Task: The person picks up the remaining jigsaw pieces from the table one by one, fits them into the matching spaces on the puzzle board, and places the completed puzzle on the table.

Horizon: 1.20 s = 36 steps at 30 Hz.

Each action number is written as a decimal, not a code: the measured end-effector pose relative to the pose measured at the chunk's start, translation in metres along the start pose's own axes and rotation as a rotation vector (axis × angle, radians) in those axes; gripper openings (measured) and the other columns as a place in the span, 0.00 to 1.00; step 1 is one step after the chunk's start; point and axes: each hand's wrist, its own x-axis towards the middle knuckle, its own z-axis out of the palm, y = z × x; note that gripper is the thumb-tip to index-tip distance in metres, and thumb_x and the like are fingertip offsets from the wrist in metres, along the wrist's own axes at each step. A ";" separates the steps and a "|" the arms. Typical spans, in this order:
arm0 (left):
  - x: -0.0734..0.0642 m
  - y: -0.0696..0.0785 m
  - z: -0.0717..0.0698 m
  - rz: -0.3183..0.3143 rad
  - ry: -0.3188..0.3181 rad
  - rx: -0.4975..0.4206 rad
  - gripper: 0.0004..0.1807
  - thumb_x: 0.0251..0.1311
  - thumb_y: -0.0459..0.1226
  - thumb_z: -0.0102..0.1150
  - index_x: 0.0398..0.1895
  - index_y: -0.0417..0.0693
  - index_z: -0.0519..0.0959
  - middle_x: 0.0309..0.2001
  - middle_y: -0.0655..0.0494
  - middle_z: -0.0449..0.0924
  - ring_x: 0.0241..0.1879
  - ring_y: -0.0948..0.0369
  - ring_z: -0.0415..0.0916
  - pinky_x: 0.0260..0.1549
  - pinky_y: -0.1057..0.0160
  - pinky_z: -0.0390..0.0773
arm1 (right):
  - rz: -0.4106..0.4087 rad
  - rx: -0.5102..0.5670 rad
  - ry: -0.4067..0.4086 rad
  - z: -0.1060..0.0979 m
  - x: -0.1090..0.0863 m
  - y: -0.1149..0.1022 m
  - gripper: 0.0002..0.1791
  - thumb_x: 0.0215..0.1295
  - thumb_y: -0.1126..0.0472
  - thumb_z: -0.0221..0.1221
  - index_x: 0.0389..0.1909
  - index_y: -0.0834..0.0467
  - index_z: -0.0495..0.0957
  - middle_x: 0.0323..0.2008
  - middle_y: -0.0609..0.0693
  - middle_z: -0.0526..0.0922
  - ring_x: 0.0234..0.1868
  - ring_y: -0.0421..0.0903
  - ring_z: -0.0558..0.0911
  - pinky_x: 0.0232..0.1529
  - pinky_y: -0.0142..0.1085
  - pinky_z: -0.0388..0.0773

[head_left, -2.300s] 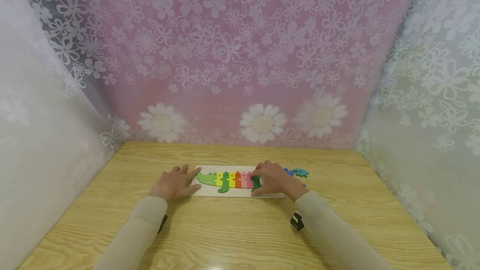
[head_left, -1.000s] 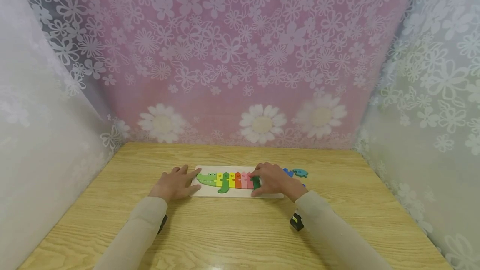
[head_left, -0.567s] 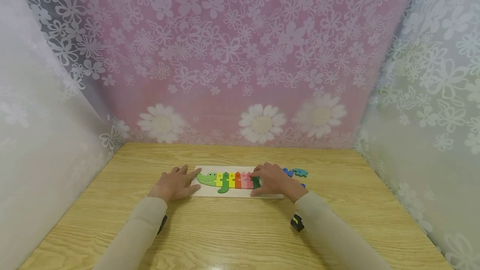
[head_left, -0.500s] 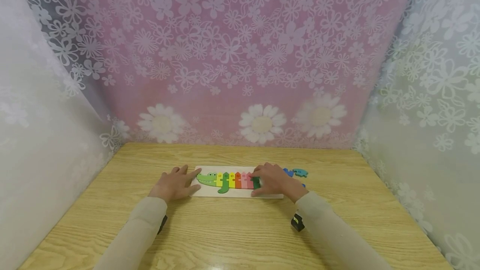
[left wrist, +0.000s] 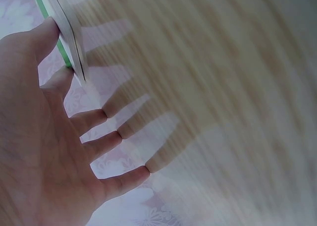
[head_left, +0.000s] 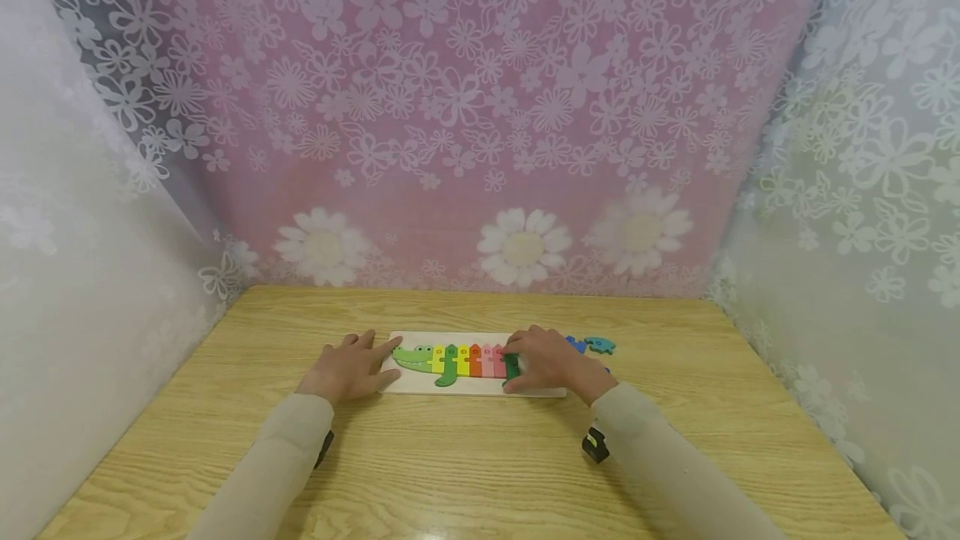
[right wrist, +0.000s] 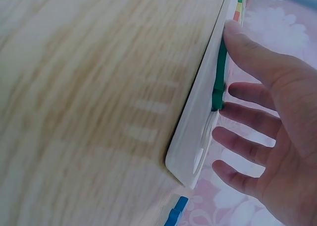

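A white puzzle board lies on the wooden table and holds a crocodile built from coloured pieces. My left hand lies flat with its fingers spread. In the left wrist view its thumb touches the board's left edge. My right hand is over the right part of the board. There its thumb and forefinger pinch a dark green piece that sits in the row. In the right wrist view, the dark green piece stands proud of the board between the thumb and fingers of that hand.
A loose blue piece and a teal piece lie just right of the board, behind my right hand. The blue piece also shows past the board's corner. Flower-patterned curtains close in the table at the back and both sides.
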 end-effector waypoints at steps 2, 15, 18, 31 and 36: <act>0.000 0.000 0.000 -0.004 0.000 -0.001 0.39 0.74 0.66 0.43 0.83 0.67 0.55 0.80 0.39 0.57 0.76 0.34 0.59 0.66 0.20 0.59 | 0.005 -0.002 0.002 0.001 0.001 0.000 0.36 0.57 0.36 0.72 0.62 0.53 0.83 0.62 0.53 0.83 0.56 0.56 0.80 0.54 0.56 0.81; -0.001 -0.001 0.001 0.004 -0.001 0.001 0.40 0.74 0.67 0.41 0.83 0.66 0.54 0.81 0.39 0.56 0.77 0.34 0.58 0.65 0.19 0.59 | -0.031 0.047 0.012 -0.001 -0.003 0.005 0.36 0.58 0.37 0.72 0.62 0.54 0.83 0.64 0.57 0.81 0.59 0.60 0.80 0.56 0.60 0.80; -0.001 -0.001 0.001 0.002 0.001 0.003 0.40 0.73 0.67 0.41 0.84 0.65 0.54 0.81 0.39 0.56 0.77 0.34 0.58 0.66 0.19 0.59 | -0.046 0.068 0.034 -0.005 -0.007 0.009 0.34 0.59 0.39 0.72 0.61 0.54 0.83 0.66 0.60 0.80 0.62 0.63 0.79 0.60 0.63 0.78; -0.002 -0.001 0.000 -0.001 0.005 0.001 0.41 0.73 0.67 0.41 0.84 0.62 0.55 0.81 0.39 0.56 0.77 0.34 0.57 0.66 0.19 0.58 | -0.046 0.038 0.094 -0.028 -0.033 0.045 0.30 0.62 0.50 0.72 0.61 0.60 0.82 0.63 0.63 0.80 0.64 0.66 0.78 0.63 0.62 0.77; -0.002 -0.001 0.000 -0.006 0.002 -0.001 0.41 0.73 0.67 0.41 0.83 0.62 0.55 0.81 0.39 0.56 0.77 0.34 0.57 0.66 0.19 0.58 | -0.015 0.034 0.091 -0.030 -0.044 0.061 0.27 0.64 0.53 0.70 0.61 0.61 0.82 0.63 0.63 0.80 0.63 0.67 0.78 0.62 0.64 0.76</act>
